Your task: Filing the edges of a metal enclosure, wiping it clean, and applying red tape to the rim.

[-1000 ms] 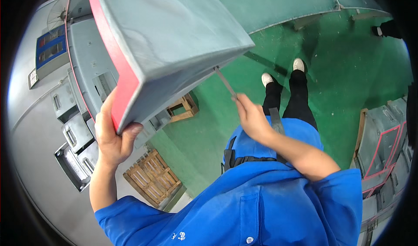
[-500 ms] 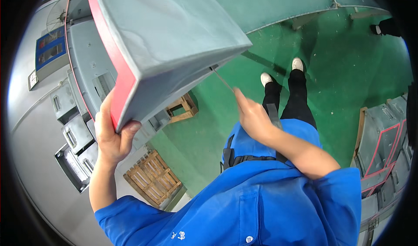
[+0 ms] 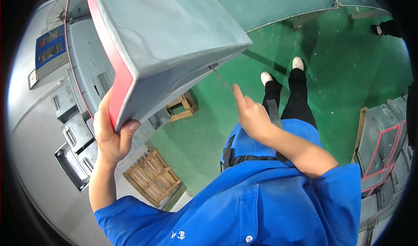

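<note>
A large grey box-like casing (image 3: 174,21) with a strip of red tape (image 3: 114,58) along one edge fills the upper left, tilted. At its lower corner my left hand (image 3: 112,135) grips the taped edge, thumb on one face and fingers behind. My right hand (image 3: 254,117) is closed round a slim tool, its index finger stretched along it. The thin metal shaft (image 3: 224,79) slants up left, and its tip reaches a small dark slot (image 3: 213,66) in the casing's underside. The tool's handle is hidden in my fist, so its exact kind cannot be told.
Grey casings (image 3: 77,133) stand at the left near a wooden pallet (image 3: 153,176). More casings with red tape (image 3: 383,148) are stacked at the right. A grey worktop (image 3: 278,2) spans the top. Another person's foot (image 3: 376,29) shows at upper right on the green floor (image 3: 339,72).
My right hand has shifted very slightly, its blur gone, with the shaft's tip still at the slot. The casing and my left hand have barely moved.
</note>
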